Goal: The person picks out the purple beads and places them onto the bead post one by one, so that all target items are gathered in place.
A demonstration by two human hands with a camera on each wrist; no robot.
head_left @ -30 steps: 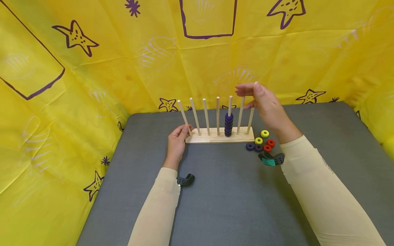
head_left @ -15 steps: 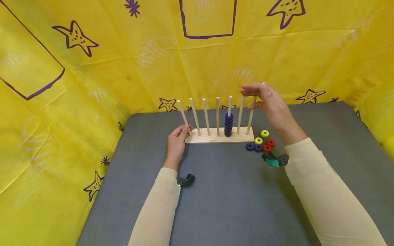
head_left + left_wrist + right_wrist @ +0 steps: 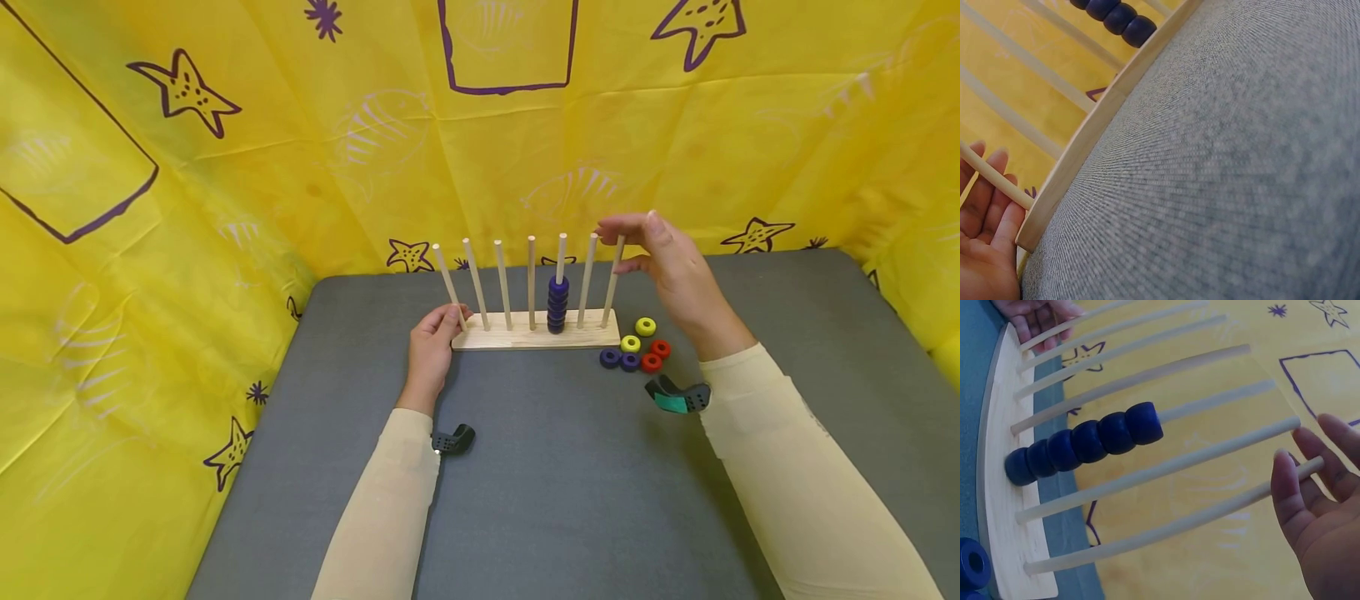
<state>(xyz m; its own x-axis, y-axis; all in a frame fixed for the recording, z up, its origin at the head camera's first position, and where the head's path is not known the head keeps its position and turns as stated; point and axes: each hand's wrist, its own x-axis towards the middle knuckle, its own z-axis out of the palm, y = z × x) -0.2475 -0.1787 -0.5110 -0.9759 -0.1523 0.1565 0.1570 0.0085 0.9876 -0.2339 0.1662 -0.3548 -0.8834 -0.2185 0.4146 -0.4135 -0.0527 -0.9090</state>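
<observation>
A wooden peg rack stands on the table with a row of upright pegs. Several dark blue rings are stacked on one peg right of its middle; the other pegs are bare. At the rack's left end, my left hand touches the base, its thumb near the outermost peg and its relaxed fingers behind. My right hand is raised at the tip of the rightmost peg, thumb and fingers spread to either side of it. No ring shows in that hand; whether it touches the peg I cannot tell.
Beside the rack's right end lie two yellow rings, two red rings and two dark blue rings. The grey table meets a yellow patterned cloth behind and at the sides.
My right hand has shifted right and slightly down, from around the second peg from the right to the rightmost one. The left hand, rack and rings stay in place.
</observation>
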